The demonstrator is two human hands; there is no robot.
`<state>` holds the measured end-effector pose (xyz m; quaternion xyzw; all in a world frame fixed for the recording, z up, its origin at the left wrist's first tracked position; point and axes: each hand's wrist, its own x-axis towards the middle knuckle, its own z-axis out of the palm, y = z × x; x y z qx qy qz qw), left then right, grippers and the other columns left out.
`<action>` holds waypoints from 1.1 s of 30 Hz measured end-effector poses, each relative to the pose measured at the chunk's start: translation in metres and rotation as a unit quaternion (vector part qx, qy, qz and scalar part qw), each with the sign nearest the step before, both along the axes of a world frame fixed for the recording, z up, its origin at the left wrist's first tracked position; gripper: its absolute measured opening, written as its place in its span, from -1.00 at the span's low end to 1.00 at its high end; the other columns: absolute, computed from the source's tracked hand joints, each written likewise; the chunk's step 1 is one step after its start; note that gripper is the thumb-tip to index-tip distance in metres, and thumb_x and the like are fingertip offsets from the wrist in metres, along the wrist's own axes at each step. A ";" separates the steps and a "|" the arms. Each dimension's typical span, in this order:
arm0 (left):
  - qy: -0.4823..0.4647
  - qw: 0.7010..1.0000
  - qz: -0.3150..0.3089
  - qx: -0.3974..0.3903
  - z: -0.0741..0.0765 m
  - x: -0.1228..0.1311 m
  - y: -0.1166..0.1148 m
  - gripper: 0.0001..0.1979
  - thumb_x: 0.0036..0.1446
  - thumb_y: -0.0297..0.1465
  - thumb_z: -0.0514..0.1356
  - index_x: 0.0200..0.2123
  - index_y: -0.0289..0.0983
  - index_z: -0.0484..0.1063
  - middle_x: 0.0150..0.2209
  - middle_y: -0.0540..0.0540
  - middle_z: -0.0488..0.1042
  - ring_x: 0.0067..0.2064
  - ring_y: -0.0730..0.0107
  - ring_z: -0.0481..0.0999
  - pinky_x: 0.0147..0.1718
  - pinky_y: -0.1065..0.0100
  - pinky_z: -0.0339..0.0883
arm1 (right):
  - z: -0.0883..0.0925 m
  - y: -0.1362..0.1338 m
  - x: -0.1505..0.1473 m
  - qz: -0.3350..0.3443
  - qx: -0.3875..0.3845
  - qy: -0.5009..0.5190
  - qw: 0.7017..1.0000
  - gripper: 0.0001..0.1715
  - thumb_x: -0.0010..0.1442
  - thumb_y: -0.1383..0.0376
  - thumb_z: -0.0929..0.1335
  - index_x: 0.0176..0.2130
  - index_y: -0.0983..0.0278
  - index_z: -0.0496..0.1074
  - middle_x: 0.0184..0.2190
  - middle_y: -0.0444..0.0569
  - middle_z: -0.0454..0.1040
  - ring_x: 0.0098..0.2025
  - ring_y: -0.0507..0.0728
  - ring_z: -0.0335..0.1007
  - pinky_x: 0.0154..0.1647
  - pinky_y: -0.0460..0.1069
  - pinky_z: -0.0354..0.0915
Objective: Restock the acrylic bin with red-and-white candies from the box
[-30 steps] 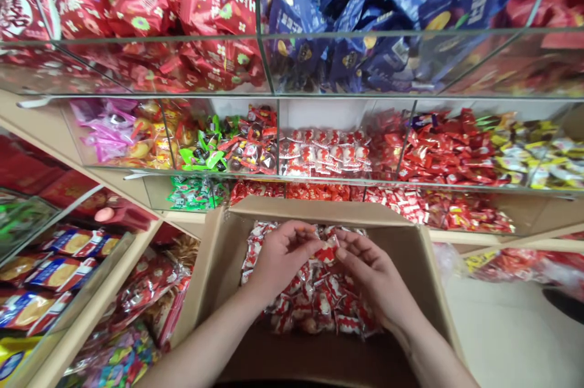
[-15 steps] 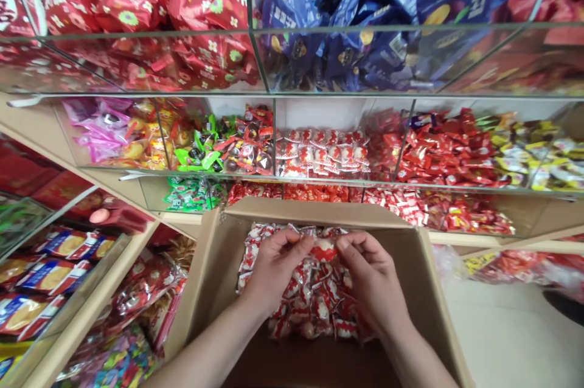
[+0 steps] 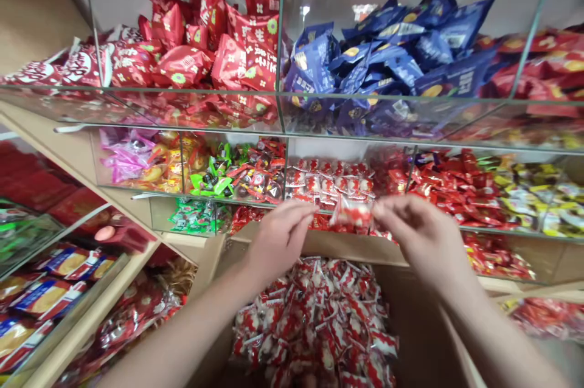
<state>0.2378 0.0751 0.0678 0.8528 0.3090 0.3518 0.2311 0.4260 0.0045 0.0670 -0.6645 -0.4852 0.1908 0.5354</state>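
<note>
My right hand (image 3: 420,235) pinches a small red-and-white wrapped candy (image 3: 353,215) and holds it up in front of the glass bin of the same candies (image 3: 328,180). My left hand (image 3: 279,237) hovers just left of the candy with its fingers curled together, and nothing shows in them. Below both hands stands an open cardboard box (image 3: 214,263) filled with several red-and-white wrapped candies (image 3: 319,321).
Glass-fronted shelf bins hold sweets: red packets (image 3: 205,47) and blue packets (image 3: 392,53) on top, pink, yellow, green and red candies (image 3: 214,169) in the middle row. More bins with snack packs (image 3: 50,266) run down the left.
Both hands rose out of the box toward the middle shelf bin. The right hand carried one candy up, the left hand let go of it, and the view tilted upward.
</note>
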 end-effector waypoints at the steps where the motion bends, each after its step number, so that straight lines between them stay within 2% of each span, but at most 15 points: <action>1: 0.042 0.998 -0.014 0.053 0.006 0.007 0.014 -0.75 0.12 -0.52 -0.02 -0.19 -0.31 0.40 -0.18 -0.12 0.46 -0.10 0.38 0.37 -0.05 0.33 0.20 | 0.008 0.018 0.007 0.004 -0.005 -0.025 1.000 -0.78 -0.02 0.17 0.35 -0.45 0.29 0.36 -0.61 -0.12 0.38 -0.57 0.01 0.24 -0.55 -0.10 0.17; 3: 0.158 0.981 -0.037 0.106 0.011 0.023 0.039 -0.70 0.08 -0.61 -0.05 -0.17 -0.37 0.39 -0.17 -0.15 0.45 -0.10 0.38 0.37 -0.05 0.38 0.19 | 0.014 0.051 0.016 0.012 -0.089 -0.077 0.993 -0.88 -0.01 0.27 0.33 -0.43 0.30 0.34 -0.59 -0.12 0.40 -0.58 0.00 0.27 -0.56 -0.12 0.17; 5: 0.247 0.961 -0.046 0.118 0.008 0.038 0.057 -0.72 0.04 -0.63 -0.03 -0.26 -0.37 0.43 -0.25 -0.16 0.46 -0.17 0.35 0.40 -0.12 0.39 0.23 | 0.009 0.076 0.018 0.008 -0.186 -0.166 0.969 -0.93 -0.01 0.34 0.31 -0.40 0.30 0.35 -0.54 -0.09 0.44 -0.53 0.00 0.32 -0.51 -0.13 0.18; 8: 0.290 0.950 -0.029 0.112 -0.001 0.051 0.071 -0.81 0.01 -0.56 0.04 -0.43 -0.36 0.46 -0.38 -0.18 0.45 -0.29 0.29 0.43 -0.25 0.36 0.28 | -0.005 0.095 0.017 0.005 -0.253 -0.262 0.931 -0.94 -0.03 0.38 0.32 -0.42 0.28 0.38 -0.48 -0.07 0.47 -0.44 0.02 0.36 -0.42 -0.13 0.19; 13: 0.326 0.942 0.012 0.080 -0.004 0.058 0.078 -0.88 -0.06 -0.38 0.18 -0.45 -0.32 0.46 -0.39 -0.16 0.42 -0.36 0.26 0.44 -0.38 0.36 0.26 | -0.021 0.103 0.021 0.039 -0.293 -0.316 0.902 -0.94 -0.08 0.41 0.33 -0.47 0.30 0.41 -0.47 -0.02 0.49 -0.41 0.06 0.38 -0.44 -0.13 0.18; 17: 0.356 0.933 0.012 0.058 0.000 0.065 0.083 -0.73 -0.19 -0.24 0.27 -0.38 -0.24 0.44 -0.36 -0.08 0.44 -0.35 0.28 0.44 -0.44 0.40 0.23 | -0.022 0.110 0.021 0.058 -0.318 -0.353 0.878 -0.88 -0.07 0.39 0.33 -0.42 0.29 0.44 -0.44 -0.02 0.51 -0.40 0.05 0.40 -0.45 -0.15 0.18; 21: 0.394 0.918 0.031 0.032 0.006 0.072 0.085 -0.65 -0.28 -0.21 0.31 -0.37 -0.25 0.42 -0.36 -0.11 0.47 -0.34 0.24 0.45 -0.48 0.41 0.22 | -0.015 0.112 0.015 0.064 -0.333 -0.397 0.853 -0.83 -0.05 0.37 0.32 -0.36 0.31 0.46 -0.39 0.04 0.52 -0.35 0.08 0.42 -0.44 -0.13 0.20; 28: 0.415 0.909 0.027 0.013 0.011 0.073 0.083 -0.68 -0.27 -0.23 0.30 -0.38 -0.24 0.42 -0.35 -0.12 0.49 -0.33 0.23 0.47 -0.46 0.39 0.25 | 0.011 0.100 0.025 0.040 -0.334 -0.466 0.818 -0.74 0.05 0.38 0.25 -0.30 0.40 0.48 -0.34 0.20 0.51 -0.28 0.17 0.44 -0.36 -0.08 0.23; 33: 0.420 0.907 0.017 0.013 0.008 0.081 0.085 -0.71 -0.29 -0.30 0.30 -0.39 -0.26 0.42 -0.36 -0.14 0.50 -0.34 0.21 0.47 -0.45 0.37 0.25 | 0.008 0.100 0.030 0.038 -0.316 -0.496 0.808 -0.70 0.11 0.40 0.20 -0.27 0.48 0.46 -0.31 0.26 0.48 -0.25 0.19 0.42 -0.30 -0.06 0.23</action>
